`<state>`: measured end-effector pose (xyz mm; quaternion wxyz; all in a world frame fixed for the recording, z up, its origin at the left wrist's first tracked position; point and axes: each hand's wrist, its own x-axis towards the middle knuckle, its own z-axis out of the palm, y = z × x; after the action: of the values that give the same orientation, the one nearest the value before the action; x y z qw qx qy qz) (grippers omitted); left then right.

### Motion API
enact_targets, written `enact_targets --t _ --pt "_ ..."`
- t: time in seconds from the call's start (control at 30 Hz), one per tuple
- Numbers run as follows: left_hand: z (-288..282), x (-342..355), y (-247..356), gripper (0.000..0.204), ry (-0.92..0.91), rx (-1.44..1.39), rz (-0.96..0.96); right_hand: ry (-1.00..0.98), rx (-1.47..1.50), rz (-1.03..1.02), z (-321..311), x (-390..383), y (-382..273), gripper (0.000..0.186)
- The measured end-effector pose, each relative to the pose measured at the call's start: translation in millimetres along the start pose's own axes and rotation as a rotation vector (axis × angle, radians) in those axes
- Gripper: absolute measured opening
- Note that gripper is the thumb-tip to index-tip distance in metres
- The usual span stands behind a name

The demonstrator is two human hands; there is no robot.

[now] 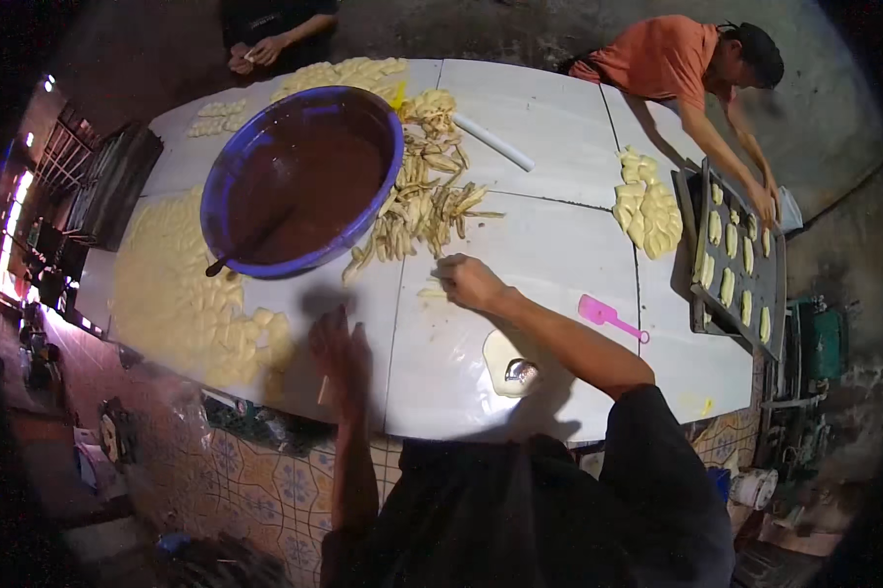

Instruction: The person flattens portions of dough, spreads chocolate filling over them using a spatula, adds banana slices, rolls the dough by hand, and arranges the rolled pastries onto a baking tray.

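Note:
My right hand [475, 284] is closed, its fingers curled together low over the white table; whatever they hold is hidden. Beside its fingertips lies a short pale strip [430, 292], and just beyond is a loose pile of yellowish-brown strips [424, 211], which look like sliced banana. My left hand [342, 351] is in shadow and slightly blurred, with its fingers extended and apart. It hovers right of many flat, pale dough pieces [192, 314] spread over the table's left side. A small pale piece [324, 390] shows beside that hand, and I cannot tell whether they touch.
A large blue basin [394, 162] of brown liquid, with a dark handle [216, 267], stands far left. A white rod [493, 142], pink scraper [613, 318], shiny cup [520, 371] and shaped dough [647, 206] lie rightward. A co-worker [667, 59] reaches over filled baking trays [696, 284]; another person's hands [255, 56] are opposite.

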<state>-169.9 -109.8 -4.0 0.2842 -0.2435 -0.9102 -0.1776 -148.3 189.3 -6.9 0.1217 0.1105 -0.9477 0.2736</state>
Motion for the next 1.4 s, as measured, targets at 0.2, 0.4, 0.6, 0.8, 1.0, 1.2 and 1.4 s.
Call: enact_targets --t 0.2,0.4,0.6,0.8,1.0,1.2,1.4 --pt "-48.4 -20.4 85.7 0.029 -0.24 -0.577 -0.108 -0.209 0.292 0.306 -79.2 -80.6 -29.1 0.029" --pt "-8.1 -38.5 157.1 0.023 -0.435 -0.762 0.179 -0.011 0.18 0.061 -52.2 -166.1 -37.9 0.031" --pt "5.6 -51.8 180.4 0.01 -0.472 -0.672 0.219 0.063 0.284 0.075 -55.6 -192.5 -47.6 0.02" --pt "-23.4 -75.8 183.7 0.039 -0.411 -0.692 0.259 0.173 0.28 0.107 -54.6 -234.4 -66.3 0.019" --pt "-12.1 -96.9 191.8 0.013 -0.28 -0.611 0.413 0.209 0.228 0.075 -32.5 -247.3 -62.3 0.023" --pt "4.7 -80.5 202.0 0.015 -0.298 -0.626 0.111 0.227 0.257 0.298 -39.4 -212.3 -47.9 0.018" --pt "-21.3 -81.4 207.1 0.032 -0.372 -0.512 0.189 0.188 0.111 0.057 -55.7 -225.3 -59.6 0.038"
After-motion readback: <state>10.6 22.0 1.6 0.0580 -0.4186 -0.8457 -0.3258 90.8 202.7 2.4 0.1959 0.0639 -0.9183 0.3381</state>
